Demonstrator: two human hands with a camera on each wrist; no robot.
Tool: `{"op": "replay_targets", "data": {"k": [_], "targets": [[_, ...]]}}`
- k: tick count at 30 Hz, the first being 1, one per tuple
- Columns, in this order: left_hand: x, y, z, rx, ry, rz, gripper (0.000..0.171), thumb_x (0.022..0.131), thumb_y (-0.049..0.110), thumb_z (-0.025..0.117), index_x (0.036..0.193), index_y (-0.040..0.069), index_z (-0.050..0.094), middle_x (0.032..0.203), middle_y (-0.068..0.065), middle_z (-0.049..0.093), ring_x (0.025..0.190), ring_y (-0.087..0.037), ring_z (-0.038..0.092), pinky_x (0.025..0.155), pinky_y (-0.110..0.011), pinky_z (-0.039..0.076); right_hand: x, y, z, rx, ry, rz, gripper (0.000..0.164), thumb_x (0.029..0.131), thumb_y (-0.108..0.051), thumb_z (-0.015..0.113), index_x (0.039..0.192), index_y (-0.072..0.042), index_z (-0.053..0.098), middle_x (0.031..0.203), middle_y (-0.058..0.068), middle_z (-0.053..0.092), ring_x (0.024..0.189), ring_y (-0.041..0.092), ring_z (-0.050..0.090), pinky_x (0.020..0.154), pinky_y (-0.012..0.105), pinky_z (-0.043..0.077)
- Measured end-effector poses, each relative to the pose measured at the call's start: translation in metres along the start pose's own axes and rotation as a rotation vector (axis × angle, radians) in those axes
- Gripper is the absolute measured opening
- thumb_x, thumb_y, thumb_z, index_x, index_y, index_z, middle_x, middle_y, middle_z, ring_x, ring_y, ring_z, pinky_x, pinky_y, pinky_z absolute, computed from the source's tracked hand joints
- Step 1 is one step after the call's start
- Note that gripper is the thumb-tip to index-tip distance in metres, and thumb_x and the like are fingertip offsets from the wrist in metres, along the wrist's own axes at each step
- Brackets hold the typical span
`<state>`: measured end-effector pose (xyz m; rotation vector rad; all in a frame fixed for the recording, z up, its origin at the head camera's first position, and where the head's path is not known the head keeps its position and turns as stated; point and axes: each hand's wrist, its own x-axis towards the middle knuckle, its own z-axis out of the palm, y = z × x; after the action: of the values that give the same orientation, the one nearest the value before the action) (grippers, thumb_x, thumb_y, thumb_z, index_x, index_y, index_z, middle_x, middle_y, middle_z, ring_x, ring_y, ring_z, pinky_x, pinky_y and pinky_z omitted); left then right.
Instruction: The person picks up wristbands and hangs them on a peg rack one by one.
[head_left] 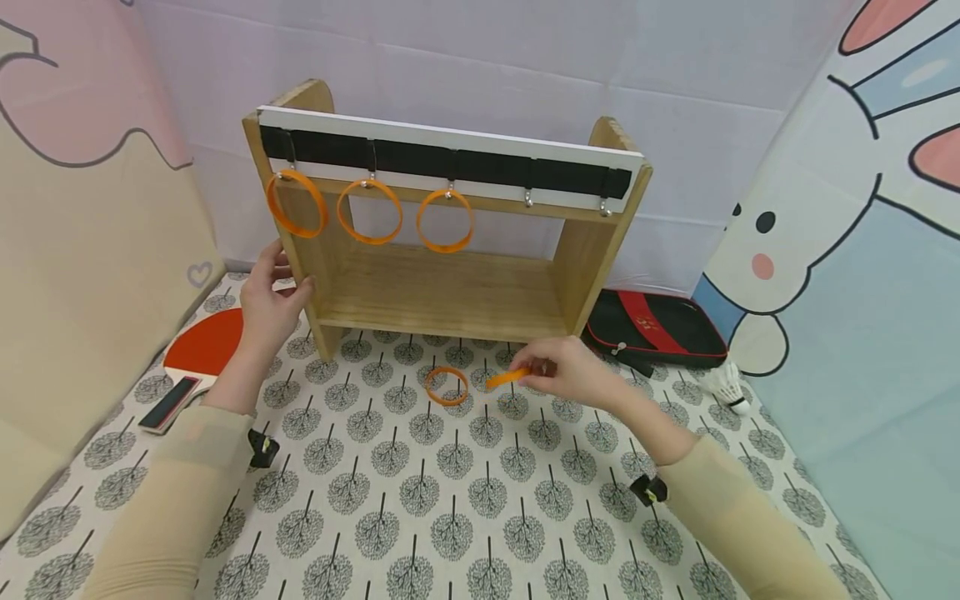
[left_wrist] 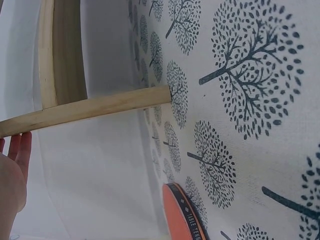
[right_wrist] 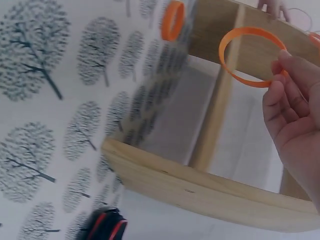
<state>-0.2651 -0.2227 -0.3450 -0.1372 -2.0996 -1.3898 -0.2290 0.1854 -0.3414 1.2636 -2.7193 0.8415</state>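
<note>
In the head view my left hand (head_left: 272, 292) grips the left side panel of a wooden rack (head_left: 442, 296), thumb at its front edge and fingers on the outer face. The left wrist view shows those fingers (left_wrist: 22, 150) against the panel. With thumb and fingertips my right hand (head_left: 562, 367) pinches an orange ring (head_left: 507, 378), raised in front of the rack; the right wrist view shows the ring (right_wrist: 227, 55) as a full loop. Another orange ring (head_left: 447, 387) lies on the tablecloth nearby. Three rings, left (head_left: 296, 204), middle (head_left: 370, 212) and right (head_left: 446, 221), hang from the rack's hooks.
Two bare hooks, one (head_left: 528, 198) and another (head_left: 604, 208), hang at the rack's right. Left of it lie a red table tennis paddle (head_left: 206, 342) and a dark flat object (head_left: 171, 405). A black-and-red case (head_left: 652, 325) and a shuttlecock (head_left: 726, 387) lie on the right.
</note>
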Motion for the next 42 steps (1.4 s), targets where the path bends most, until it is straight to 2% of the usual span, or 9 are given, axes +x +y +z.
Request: {"op": "replay_targets", "data": {"k": [3, 9, 12, 16, 18, 27, 33, 42], "targets": [[0.002, -0.007, 0.001, 0.019, 0.001, -0.003, 0.057, 0.085, 0.005, 0.060, 0.139, 0.015, 0.046, 0.105, 0.004, 0.052, 0.093, -0.004, 0.052, 0.073, -0.006, 0.050, 0.000, -0.009, -0.013, -0.011, 0.063, -0.039, 0.018, 0.080, -0.010, 0.074, 0.098, -0.014, 0.070, 0.081, -0.007, 0.065, 0.063, 0.004, 0.053, 0.052, 0.019, 0.051], [0.010, -0.032, 0.004, 0.038, 0.012, -0.018, 0.059, 0.085, 0.009, 0.061, 0.140, 0.026, 0.045, 0.109, 0.005, 0.052, 0.094, -0.003, 0.052, 0.074, -0.007, 0.051, 0.003, -0.025, -0.036, -0.043, 0.172, -0.135, 0.020, 0.079, -0.009, 0.075, 0.098, -0.013, 0.071, 0.082, -0.005, 0.066, 0.065, 0.004, 0.052, 0.052, 0.019, 0.050], [0.010, -0.030, 0.004, 0.036, 0.010, -0.021, 0.059, 0.085, 0.009, 0.061, 0.139, 0.024, 0.045, 0.109, 0.004, 0.053, 0.095, -0.004, 0.052, 0.074, -0.007, 0.050, 0.005, -0.032, -0.048, -0.059, 0.214, -0.145, 0.020, 0.078, -0.010, 0.075, 0.098, -0.013, 0.071, 0.083, -0.004, 0.066, 0.066, 0.005, 0.052, 0.053, 0.019, 0.050], [0.006, -0.016, 0.003, 0.027, 0.000, -0.019, 0.058, 0.085, 0.007, 0.060, 0.140, 0.017, 0.045, 0.109, 0.000, 0.053, 0.095, -0.006, 0.053, 0.075, -0.007, 0.050, 0.006, -0.040, -0.063, -0.076, 0.268, -0.121, 0.022, 0.078, -0.009, 0.076, 0.099, -0.014, 0.072, 0.079, -0.006, 0.064, 0.064, 0.006, 0.052, 0.052, 0.019, 0.049], [0.006, -0.012, 0.002, 0.017, -0.003, -0.022, 0.057, 0.085, 0.006, 0.059, 0.139, 0.017, 0.045, 0.109, -0.002, 0.053, 0.095, -0.008, 0.053, 0.075, -0.008, 0.052, 0.007, -0.044, -0.070, -0.075, 0.292, -0.111, 0.023, 0.078, -0.009, 0.076, 0.100, -0.014, 0.073, 0.078, -0.008, 0.063, 0.062, 0.006, 0.052, 0.052, 0.018, 0.049], [0.010, -0.032, 0.005, 0.019, 0.014, -0.006, 0.060, 0.085, 0.009, 0.062, 0.138, 0.030, 0.045, 0.107, 0.008, 0.051, 0.096, -0.007, 0.053, 0.075, -0.008, 0.051, 0.019, -0.058, -0.100, -0.048, 0.389, -0.166, 0.017, 0.077, 0.000, 0.074, 0.093, -0.006, 0.071, 0.080, -0.002, 0.066, 0.066, 0.007, 0.054, 0.056, 0.014, 0.049], [0.010, -0.033, 0.005, 0.014, 0.017, 0.001, 0.060, 0.085, 0.010, 0.062, 0.138, 0.030, 0.045, 0.107, 0.009, 0.051, 0.096, -0.008, 0.054, 0.073, -0.007, 0.051, 0.030, -0.067, -0.117, -0.008, 0.436, -0.131, 0.015, 0.078, -0.001, 0.073, 0.093, -0.004, 0.072, 0.077, 0.000, 0.063, 0.068, 0.008, 0.052, 0.059, 0.013, 0.049], [0.009, -0.034, 0.005, 0.039, 0.013, -0.010, 0.060, 0.085, 0.010, 0.062, 0.139, 0.028, 0.044, 0.108, 0.006, 0.051, 0.096, -0.008, 0.053, 0.074, -0.006, 0.050, 0.049, -0.068, -0.129, 0.009, 0.498, -0.115, 0.013, 0.079, -0.006, 0.073, 0.092, -0.003, 0.072, 0.078, 0.001, 0.064, 0.066, 0.009, 0.055, 0.058, 0.014, 0.051]]}}
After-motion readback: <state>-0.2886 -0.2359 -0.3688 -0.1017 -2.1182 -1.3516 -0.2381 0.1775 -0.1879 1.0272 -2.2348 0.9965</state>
